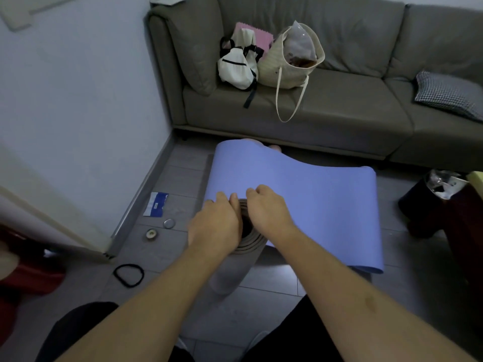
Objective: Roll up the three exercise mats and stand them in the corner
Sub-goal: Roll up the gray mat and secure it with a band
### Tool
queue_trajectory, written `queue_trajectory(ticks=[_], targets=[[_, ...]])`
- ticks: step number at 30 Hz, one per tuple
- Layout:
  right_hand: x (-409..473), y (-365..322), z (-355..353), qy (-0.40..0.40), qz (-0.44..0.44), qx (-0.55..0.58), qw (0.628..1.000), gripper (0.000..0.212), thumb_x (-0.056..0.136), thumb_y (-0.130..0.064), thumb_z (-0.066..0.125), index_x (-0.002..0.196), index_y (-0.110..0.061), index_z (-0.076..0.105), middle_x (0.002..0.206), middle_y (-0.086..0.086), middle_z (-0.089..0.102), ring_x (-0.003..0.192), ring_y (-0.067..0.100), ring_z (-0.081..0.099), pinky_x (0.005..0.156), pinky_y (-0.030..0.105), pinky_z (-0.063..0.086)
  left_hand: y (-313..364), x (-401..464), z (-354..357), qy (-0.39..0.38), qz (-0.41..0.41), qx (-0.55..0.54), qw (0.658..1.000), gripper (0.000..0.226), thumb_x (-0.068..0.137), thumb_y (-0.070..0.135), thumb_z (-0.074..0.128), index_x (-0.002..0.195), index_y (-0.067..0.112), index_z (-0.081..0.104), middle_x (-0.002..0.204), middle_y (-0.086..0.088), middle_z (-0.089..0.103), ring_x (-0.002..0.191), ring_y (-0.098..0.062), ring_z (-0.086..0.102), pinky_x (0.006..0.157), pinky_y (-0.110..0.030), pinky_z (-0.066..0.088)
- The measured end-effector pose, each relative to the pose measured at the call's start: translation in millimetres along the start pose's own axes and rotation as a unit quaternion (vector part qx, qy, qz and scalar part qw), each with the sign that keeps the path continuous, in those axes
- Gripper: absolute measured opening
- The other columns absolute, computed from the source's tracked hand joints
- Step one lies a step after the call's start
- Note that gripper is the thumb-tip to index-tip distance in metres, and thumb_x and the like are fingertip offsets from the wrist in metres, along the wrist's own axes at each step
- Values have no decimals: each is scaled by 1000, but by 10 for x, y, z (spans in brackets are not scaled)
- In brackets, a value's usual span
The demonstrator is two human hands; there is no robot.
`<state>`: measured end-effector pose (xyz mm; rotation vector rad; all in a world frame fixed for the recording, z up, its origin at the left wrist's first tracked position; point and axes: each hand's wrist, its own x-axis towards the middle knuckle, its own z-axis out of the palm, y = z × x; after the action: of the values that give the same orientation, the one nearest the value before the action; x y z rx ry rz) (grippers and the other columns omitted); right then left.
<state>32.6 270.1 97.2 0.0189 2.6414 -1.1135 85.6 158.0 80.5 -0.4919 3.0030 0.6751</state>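
Head view: both hands, left hand (214, 226) and right hand (269, 212), grip the upright grey rolled mat (235, 259) at its top. Blue mat (300, 205) drapes behind it before the sofa (339, 113); a hair tie (128, 275) lies on the floor nearby

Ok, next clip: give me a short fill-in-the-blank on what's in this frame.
1. Both hands rest on the end of a rolled ___ exercise mat.
2. The blue foam mat lies partly unrolled on the ___.
3. The cream tote bag sits on the grey ___.
4. The black elastic loop lies on the tiles on the person's ___ side.

Missing words: grey; floor; sofa; left
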Motion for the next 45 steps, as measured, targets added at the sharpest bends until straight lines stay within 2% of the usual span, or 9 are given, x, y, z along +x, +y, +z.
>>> queue_trajectory(ticks=[3, 7, 14, 20, 28, 31, 35, 39, 45], targets=[[106, -8, -46, 1, -35, -84, 996, 31, 112, -24, 28, 114, -10, 55, 111, 10, 57, 105, 35, 58, 81, 41, 41, -32, 104, -46, -9, -20, 19, 1000, 43, 110, 50, 14, 111, 17, 41, 107, -15, 60, 86, -34, 61, 69, -42, 41], [-19, 101, 162, 18, -4, -68, 997, 49, 111, -49, 27, 98, -18, 62, 98, 5, 66, 94, 29, 60, 78, 41, 42, -138, 169, -67, -5, -28, 27, 999, 43, 108, 48, 14, 115, 15, 42, 107, -15, 60, 78, -29, 55, 65, -41, 41], [-133, 61, 135, 59, -46, -136, 988, 56, 112, -50, 30, 79, -19, 63, 75, 0, 63, 73, 21, 60, 65, 34, 42, -266, 54, -92, 19, -15, -56, 998, 41, 106, 58, 25, 87, 26, 41, 92, -2, 61, 83, -28, 60, 76, -45, 51], [-329, 131, 91, -59, -147, -175, 972, 39, 96, -59, 48, 125, -33, 47, 107, -1, 60, 92, 27, 62, 76, 42, 52, -284, 51, -119, 31, -28, -74, 996, 44, 106, 60, 27, 83, 25, 41, 88, 1, 59, 80, -24, 60, 77, -46, 52], [-284, 63, 39, -28, -116, -161, 980, 25, 98, -44, 52, 99, -22, 40, 94, -1, 59, 83, 26, 59, 70, 42, 49, -434, 29, -155, -37, 7, -165, 986, 43, 96, 71, 45, 92, 28, 50, 99, 4, 60, 86, -12, 59, 79, -41, 53], [-280, 60, 24, 20, -104, -202, 974, 30, 103, -47, 52, 102, -19, 43, 88, -1, 60, 78, 27, 57, 70, 41, 48, -553, -62, -238, -105, -8, -147, 984, 52, 85, 79, 58, 97, 28, 54, 96, 4, 66, 79, -11, 67, 63, -36, 57], [-318, -46, 76, 33, -109, -231, 966, 34, 101, -51, 55, 101, -18, 44, 82, -3, 55, 75, 26, 53, 67, 39, 43, -553, 22, -350, -139, -32, -157, 977, 46, 81, 64, 58, 95, 21, 60, 84, -5, 73, 59, -21, 73, 53, -40, 62], [-289, -147, 69, 20, -85, -192, 978, 42, 88, -56, 64, 96, -20, 45, 88, -2, 60, 79, 24, 58, 62, 36, 41, -640, 191, -502, -117, 44, -113, 986, 26, 93, 47, 62, 94, 21, 60, 85, 0, 69, 72, -15, 67, 63, -37, 58], [-192, -466, 50, -45, -85, -223, 970, 48, 80, -56, 66, 113, -26, 47, 99, 0, 62, 87, 26, 62, 68, 37, 50, -826, 269, -568, -120, 93, -252, 956, 11, 97, 31, 69, 107, 27, 70, 94, 8, 75, 82, -3, 70, 76, -29, 59]])
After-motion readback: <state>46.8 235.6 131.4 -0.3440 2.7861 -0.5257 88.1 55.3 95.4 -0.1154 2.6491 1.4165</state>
